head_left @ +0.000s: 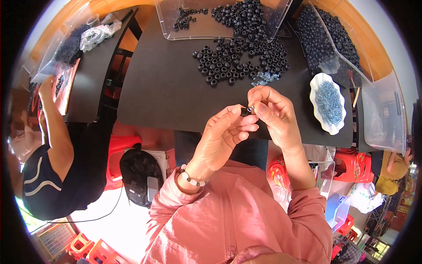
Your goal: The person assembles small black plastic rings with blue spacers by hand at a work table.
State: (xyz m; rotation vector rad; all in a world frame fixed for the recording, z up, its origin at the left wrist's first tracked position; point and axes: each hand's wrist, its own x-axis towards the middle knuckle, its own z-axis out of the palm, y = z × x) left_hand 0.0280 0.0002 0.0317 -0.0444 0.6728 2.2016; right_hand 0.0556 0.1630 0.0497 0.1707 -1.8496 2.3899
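Note:
Over the near edge of the dark table, my left hand [225,126] pinches a small black round part [244,112] between thumb and forefinger, its other fingers loosely curled. My right hand [276,115] meets it from the right, thumb and forefinger closed together against the part. A tiny shiny bit shows at those fingertips, too small to make out. Beyond my hands lies a spread of black round parts with holes [228,64]. At its near side is a little heap of small clear bluish pieces [265,78]. More of these fill a white scalloped dish [314,90] on the right.
A clear bin [187,38] holding black parts lies at the table's far side. Another bin of black parts [338,39] stands far right, beside an empty-looking clear container [384,116]. On the left, a person [59,149] works at another dark table [90,83].

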